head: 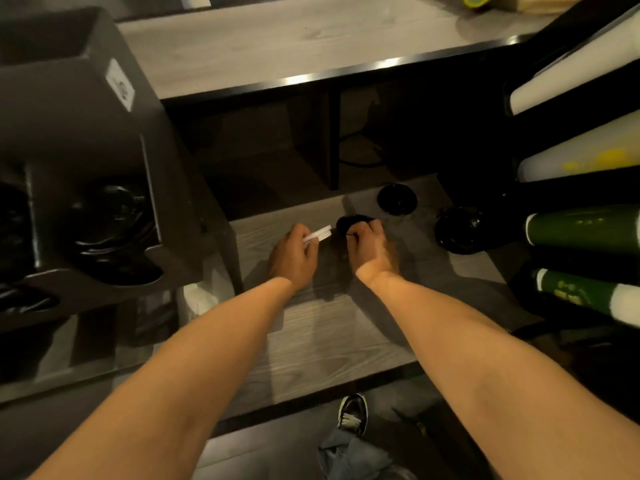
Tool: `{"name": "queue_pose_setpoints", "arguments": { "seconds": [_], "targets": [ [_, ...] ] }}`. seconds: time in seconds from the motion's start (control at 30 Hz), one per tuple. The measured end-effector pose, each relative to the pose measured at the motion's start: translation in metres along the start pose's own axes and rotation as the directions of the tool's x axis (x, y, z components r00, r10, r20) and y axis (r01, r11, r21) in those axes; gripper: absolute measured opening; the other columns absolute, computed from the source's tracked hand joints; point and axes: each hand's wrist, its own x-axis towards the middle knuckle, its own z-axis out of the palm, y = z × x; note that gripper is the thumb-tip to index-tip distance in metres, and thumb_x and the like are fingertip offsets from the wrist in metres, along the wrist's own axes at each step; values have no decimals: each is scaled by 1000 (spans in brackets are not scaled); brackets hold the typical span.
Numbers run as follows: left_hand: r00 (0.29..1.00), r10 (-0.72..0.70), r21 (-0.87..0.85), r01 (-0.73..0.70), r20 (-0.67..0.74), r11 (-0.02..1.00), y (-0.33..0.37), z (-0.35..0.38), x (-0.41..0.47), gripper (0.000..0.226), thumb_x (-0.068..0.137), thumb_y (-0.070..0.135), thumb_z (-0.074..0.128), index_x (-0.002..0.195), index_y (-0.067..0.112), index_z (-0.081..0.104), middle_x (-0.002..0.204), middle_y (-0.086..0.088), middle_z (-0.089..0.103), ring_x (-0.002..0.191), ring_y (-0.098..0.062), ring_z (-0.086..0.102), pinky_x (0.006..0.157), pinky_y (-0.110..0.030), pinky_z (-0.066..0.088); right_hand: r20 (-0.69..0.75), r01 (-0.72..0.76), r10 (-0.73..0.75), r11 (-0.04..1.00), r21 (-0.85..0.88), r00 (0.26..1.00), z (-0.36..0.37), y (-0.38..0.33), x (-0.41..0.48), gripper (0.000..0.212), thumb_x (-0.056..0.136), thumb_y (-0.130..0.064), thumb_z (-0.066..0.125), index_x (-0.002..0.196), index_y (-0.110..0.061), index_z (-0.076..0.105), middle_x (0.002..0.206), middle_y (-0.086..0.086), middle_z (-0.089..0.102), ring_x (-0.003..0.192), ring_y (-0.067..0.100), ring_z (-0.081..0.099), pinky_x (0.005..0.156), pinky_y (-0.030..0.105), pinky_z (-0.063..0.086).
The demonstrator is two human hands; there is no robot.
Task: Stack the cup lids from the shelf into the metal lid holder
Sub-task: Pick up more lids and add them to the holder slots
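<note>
Over at nine o'clock of the view stands the metal lid holder [104,140], a dark grey box whose open front shows black lids [114,230] stacked inside. Toward the centre, two bare forearms reach out over the grey wood-grain shelf [311,341]. The left hand [294,258] has its fingers curled and pinches a small white strip [318,233] that points toward two o'clock. Just beside the strip, at its three o'clock, the right hand [370,247] curls its fingers over a black cup lid [351,221]; whether that lid rests on the shelf or is lifted off it I cannot tell. Down at six o'clock a shoe [353,414] shows on the floor. At one o'clock from the right hand a second lid [396,199] lies flat on the shelf, apart from the hand. Farther toward three o'clock sits a larger black lid bundle [457,230], and at the frame's right edge lie stacked green cups [585,230] with white cups [581,161] above them.
</note>
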Motion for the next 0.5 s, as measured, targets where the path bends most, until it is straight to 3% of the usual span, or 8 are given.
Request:
{"name": "queue_pose_setpoints", "arguments": {
  "seconds": [0.1, 0.2, 0.3, 0.43, 0.5],
  "targets": [
    [995, -87, -30, 88, 38, 996, 5, -19, -27, 12, 105, 34, 43, 107, 23, 45, 94, -2, 54, 75, -14, 51, 70, -33, 41, -11, 19, -20, 999, -50, 1000, -5, -14, -30, 24, 102, -30, 46, 120, -19, 57, 128, 11, 45, 102, 41, 57, 77, 38, 45],
    [999, -33, -60, 34, 13, 998, 0, -37, -57, 27, 105, 39, 38, 121, 19, 46, 110, -9, 58, 94, -26, 57, 81, -38, 45, -69, -2, -6, 994, -109, 998, -11, -29, -65, 27, 103, -30, 46, 120, -13, 57, 129, 11, 51, 106, 39, 59, 83, 42, 48],
    [998, 37, -93, -41, -47, 995, -9, -59, -93, 25, 104, 39, 38, 122, 25, 49, 115, -5, 62, 98, -24, 57, 83, -39, 47, -99, 2, -18, 988, -152, 995, -14, -44, -107, 26, 105, -31, 40, 118, -13, 53, 122, 11, 56, 107, 39, 59, 74, 40, 40],
    [994, 106, -224, -111, -34, 968, -17, -85, -135, 33, 104, 35, 39, 133, 34, 55, 123, 2, 65, 108, -25, 62, 95, -47, 52, 11, 102, -101, 984, -149, 995, -18, -62, -152, 21, 102, -26, 44, 123, -24, 46, 115, 12, 58, 101, 38, 58, 71, 40, 40],
    [995, 89, -289, -98, -44, 952, -20, -100, -152, 35, 105, 30, 41, 134, 30, 58, 110, 1, 69, 95, -21, 66, 88, -39, 56, 71, 156, -147, 979, -128, 986, -18, -75, -166, 20, 99, -26, 50, 119, -26, 50, 113, 8, 60, 93, 30, 56, 70, 37, 40]
  ]
}}
